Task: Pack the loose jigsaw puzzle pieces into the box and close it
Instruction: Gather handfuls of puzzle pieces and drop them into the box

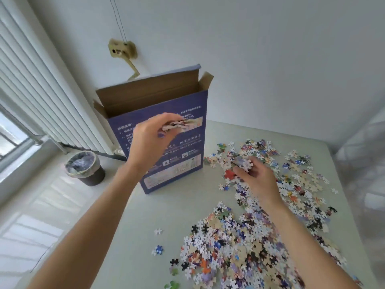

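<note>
A tall dark-blue puzzle box point(183, 105) stands upright on the pale table point(145, 226), its top flaps open and the brown inside showing. My left hand point(150, 140) is raised in front of the box's face and pinches a small stack of puzzle pieces point(179, 124) a little below the opening. My right hand point(254, 176) is over the table to the right of the box and grips a few pieces point(242, 163). Loose jigsaw pieces point(239, 247) lie in a wide scatter across the right and near part of the table.
A dark waste bin point(85, 168) with a plastic liner stands on the floor left of the table. A white radiator point(41, 97) lines the wall behind it. A few stray pieces point(158, 249) lie apart near the table's middle. The table's left edge is close to the box.
</note>
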`<state>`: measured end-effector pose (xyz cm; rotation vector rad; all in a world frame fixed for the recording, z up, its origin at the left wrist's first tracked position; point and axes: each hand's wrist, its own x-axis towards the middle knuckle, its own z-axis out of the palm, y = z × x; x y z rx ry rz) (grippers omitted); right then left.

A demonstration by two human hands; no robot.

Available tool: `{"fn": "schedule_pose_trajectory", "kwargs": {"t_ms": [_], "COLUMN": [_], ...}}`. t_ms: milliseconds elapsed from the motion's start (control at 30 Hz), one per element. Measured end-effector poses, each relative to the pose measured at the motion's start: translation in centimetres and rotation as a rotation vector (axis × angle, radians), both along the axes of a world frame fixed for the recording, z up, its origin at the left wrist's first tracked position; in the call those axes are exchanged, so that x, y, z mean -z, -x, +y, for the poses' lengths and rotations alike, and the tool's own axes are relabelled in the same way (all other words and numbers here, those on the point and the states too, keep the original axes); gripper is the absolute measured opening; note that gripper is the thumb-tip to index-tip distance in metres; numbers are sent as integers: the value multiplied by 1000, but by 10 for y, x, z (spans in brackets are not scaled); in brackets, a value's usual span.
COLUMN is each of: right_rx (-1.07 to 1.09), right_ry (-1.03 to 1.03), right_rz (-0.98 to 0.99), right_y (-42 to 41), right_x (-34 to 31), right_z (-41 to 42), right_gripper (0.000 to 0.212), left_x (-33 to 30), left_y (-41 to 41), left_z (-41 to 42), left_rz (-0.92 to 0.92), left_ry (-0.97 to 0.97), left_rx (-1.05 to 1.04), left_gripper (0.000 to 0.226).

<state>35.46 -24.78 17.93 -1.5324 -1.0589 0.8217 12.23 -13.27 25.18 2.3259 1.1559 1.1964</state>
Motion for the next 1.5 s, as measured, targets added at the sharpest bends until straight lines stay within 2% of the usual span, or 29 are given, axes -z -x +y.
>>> {"fn": "schedule_pose_trajectory", "kwargs": {"t_ms": [167, 267, 400, 600, 767, 833, 933, 1067, 1233, 1367, 1500], "right_rx": [-61, -104, -160, -231, -476, -562, -643, -703, -711, -653, -527], "right_ry": [-148, -228, -323, -487, -512, -484, -434, -322, -252, -273, -392], "right_rz": [61, 121, 46, -390, -824, -903, -957, -919, -899, -920, -961], "right_y": [-1, 5, 18, 39, 53, 56, 61, 67, 74, 78, 80], "right_x": [-52, -80, -106, -125, -126, -125, -120, -116, -112, -109, -107], "right_z": [56, 92, 136, 188, 208, 213, 219, 225, 225, 221, 216], "right_gripper": [21, 20, 17, 19, 23, 24, 23, 20, 24, 28, 24], "left_x": [-50, -55, -47, -39, -39, -39, -38, -33, -28, -28, -27], "left_y": [23, 31, 36, 39, 42, 42, 44, 49, 49, 48, 48], "left_z": [52, 71, 81, 89, 88, 87, 87, 85, 81, 79, 79], "left_rz": [-20, 64, 159, 326, 367, 370, 401, 404, 374, 365, 365], "left_ry": [-209, -221, -195, -74, -25, -23, -35, 35, -29, -65, -85], "left_rx": [-123, -132, -135, -245, -293, -277, -252, -206, -199, -207, -204], "left_gripper": [22, 22, 22, 22, 22, 19, 17, 21, 16, 15, 14]}}
